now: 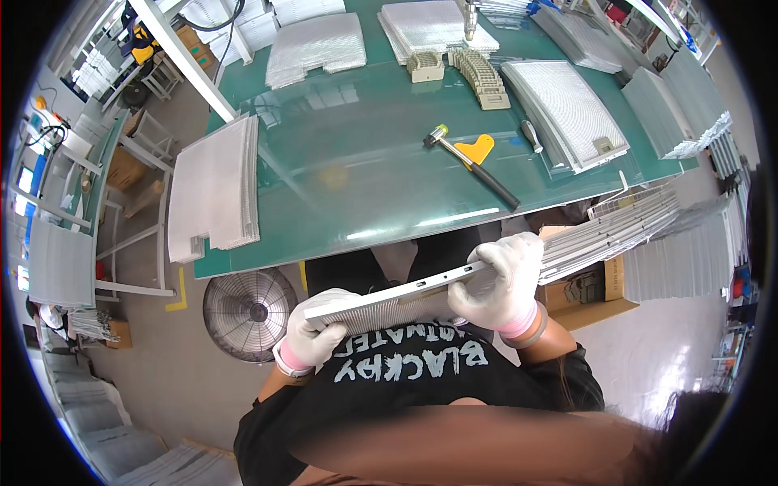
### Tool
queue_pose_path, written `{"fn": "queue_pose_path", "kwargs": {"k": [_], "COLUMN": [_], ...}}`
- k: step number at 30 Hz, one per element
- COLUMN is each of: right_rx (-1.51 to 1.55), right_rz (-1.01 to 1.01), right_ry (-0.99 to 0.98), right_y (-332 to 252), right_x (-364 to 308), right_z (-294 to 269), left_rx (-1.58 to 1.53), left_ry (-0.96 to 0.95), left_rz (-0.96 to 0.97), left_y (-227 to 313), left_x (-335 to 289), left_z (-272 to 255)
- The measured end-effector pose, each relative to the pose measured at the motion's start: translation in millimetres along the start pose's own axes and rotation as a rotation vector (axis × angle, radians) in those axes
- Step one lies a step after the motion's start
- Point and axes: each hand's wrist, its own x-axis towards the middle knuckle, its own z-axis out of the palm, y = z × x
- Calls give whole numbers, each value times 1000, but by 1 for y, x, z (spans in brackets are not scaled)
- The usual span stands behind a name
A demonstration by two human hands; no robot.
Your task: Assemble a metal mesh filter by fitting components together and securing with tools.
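Both white-gloved hands hold a flat framed panel (397, 300) with a ribbed, mesh-like face and a pale metal edge with small slots. It is tilted edge-up in front of my body, just off the table's near side. My left hand (314, 330) is closed round its left end. Farther right, my right hand (501, 282) grips the upper edge, fingers wrapped over it. On the green table (324, 186) beyond lie a hammer (474, 168) with a black handle, a yellow scraper (476, 149) and a screwdriver (531, 136).
Stacked mesh panels stand at the table's left (215, 182) and right (567, 109). Beige plastic strips (480, 78) lie near the back. More panels (608, 243) stand at my right above a cardboard box (596, 312). A round floor fan (249, 313) is at lower left.
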Motion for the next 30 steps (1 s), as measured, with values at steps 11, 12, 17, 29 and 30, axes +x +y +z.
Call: {"fn": "queue_pose_path", "kwargs": {"k": [11, 12, 17, 29, 30], "right_rx": [-11, -11, -71, -477, -515], "right_rz": [-10, -8, -63, 679, 812], "right_ry": [57, 60, -171, -331, -398], "right_y": [4, 5, 13, 237, 267], "right_x": [-3, -3, 20, 84, 81], "right_z": [-6, -6, 5, 72, 75], "left_rx": [37, 50, 214, 1036, 789], "left_ry": [-36, -35, 168, -49, -108], "left_rz": [45, 69, 5, 317, 212], "left_y": [3, 3, 7, 52, 58], "left_x": [10, 12, 48, 123, 123], "left_z": [5, 5, -16, 1, 0]}}
